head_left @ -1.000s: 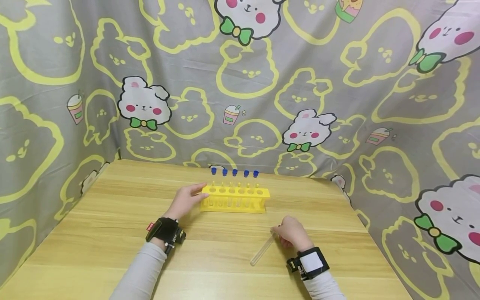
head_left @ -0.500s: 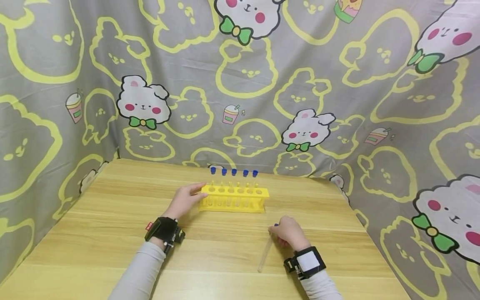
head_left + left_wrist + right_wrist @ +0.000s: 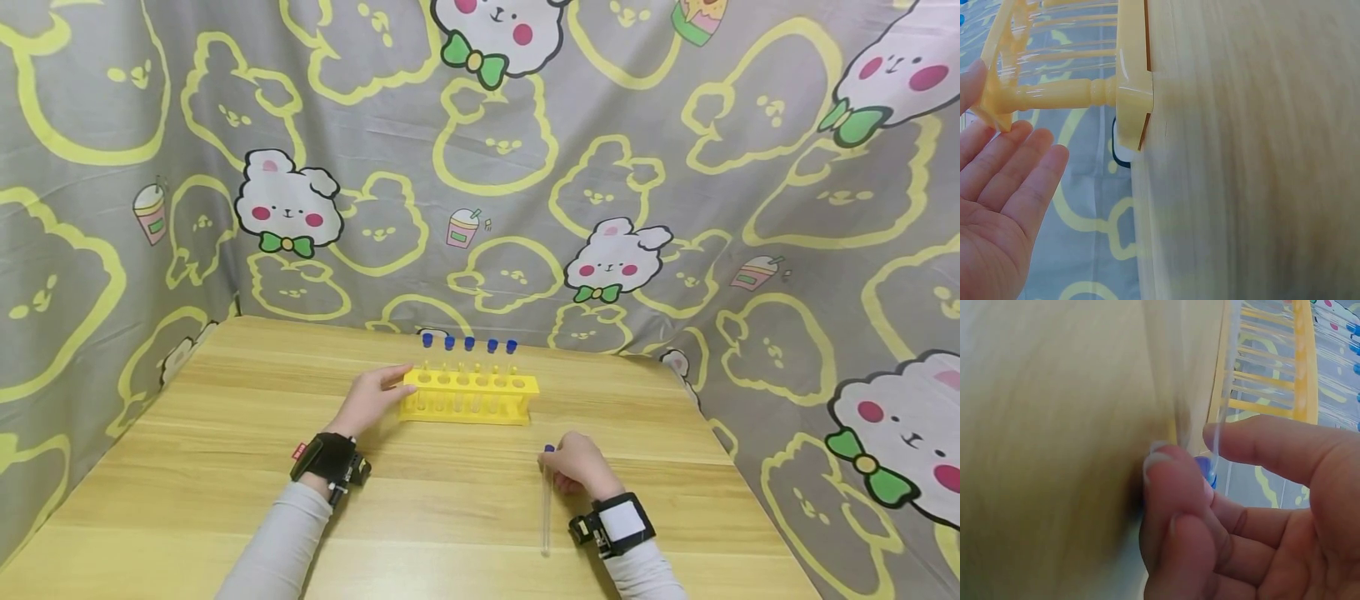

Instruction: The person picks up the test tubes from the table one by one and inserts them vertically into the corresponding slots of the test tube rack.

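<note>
At its left end, a yellow test tube rack [image 3: 487,384] is held between the thumb and fingers of my left hand [image 3: 369,402]. Clear test tubes with blue caps [image 3: 469,342] stand upright in several of its holes, while the rightmost hole in the front looks vacant. To the right and nearer to me, my right hand [image 3: 585,463] pinches another clear test tube [image 3: 546,517] near its blue cap [image 3: 550,448]. Its rounded end points toward me. In the right wrist view this tube [image 3: 1166,356] is blurred, with fingertips covering part of its capped end.
Everything stands on a wood-grain table [image 3: 420,517]. A grey curtain [image 3: 517,208] with yellow outlines and cartoon bunnies encloses the back and both sides, close behind the rack. Straps with small cameras are worn on both wrists.
The test tube in my right hand has swung from pointing toward the lower left to pointing almost straight at me. Its blue cap shows more clearly. My left hand and the rack stay put.
</note>
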A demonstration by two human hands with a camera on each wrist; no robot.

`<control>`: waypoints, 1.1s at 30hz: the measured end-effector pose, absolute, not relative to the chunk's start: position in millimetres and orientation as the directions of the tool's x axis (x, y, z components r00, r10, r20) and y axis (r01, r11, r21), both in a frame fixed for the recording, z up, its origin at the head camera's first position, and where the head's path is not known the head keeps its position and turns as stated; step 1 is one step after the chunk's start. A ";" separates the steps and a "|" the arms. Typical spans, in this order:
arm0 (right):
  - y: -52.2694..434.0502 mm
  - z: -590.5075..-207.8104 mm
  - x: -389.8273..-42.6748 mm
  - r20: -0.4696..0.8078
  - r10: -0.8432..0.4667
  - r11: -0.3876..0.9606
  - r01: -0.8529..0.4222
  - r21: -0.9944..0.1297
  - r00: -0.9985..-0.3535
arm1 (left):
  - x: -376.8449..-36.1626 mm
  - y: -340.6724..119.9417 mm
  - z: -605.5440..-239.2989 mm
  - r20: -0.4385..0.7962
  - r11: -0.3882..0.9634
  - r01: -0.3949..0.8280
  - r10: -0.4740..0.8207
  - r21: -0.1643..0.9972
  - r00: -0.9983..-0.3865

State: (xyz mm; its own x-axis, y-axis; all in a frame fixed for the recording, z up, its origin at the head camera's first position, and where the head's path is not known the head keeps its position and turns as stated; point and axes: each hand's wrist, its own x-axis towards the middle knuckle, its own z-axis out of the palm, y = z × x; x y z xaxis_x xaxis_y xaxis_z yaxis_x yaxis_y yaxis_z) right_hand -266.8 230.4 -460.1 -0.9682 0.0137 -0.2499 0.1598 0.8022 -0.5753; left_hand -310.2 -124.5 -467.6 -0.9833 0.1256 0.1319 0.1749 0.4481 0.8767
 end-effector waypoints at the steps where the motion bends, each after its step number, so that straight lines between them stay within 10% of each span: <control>1: 231.0 -460.0 -267.3 -0.251 0.009 0.803 0.157 -0.575 -0.968 | -310.4 -124.6 -467.7 0.133 0.448 0.176 0.126 0.876 -0.983; 33: 227.3 -378.3 -282.3 0.218 0.011 0.640 -0.160 -0.751 -0.976 | -310.1 -122.9 -466.2 0.125 0.435 0.163 0.114 0.886 -0.985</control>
State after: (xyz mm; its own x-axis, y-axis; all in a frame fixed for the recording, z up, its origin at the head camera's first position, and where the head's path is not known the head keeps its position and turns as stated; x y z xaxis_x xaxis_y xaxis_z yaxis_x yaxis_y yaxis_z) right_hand -282.3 227.3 -378.3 -0.9760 0.0110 0.2176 -0.1602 0.6404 -0.7512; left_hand -310.1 -122.9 -466.2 -0.9855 0.1145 0.1255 0.1633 0.4348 0.8856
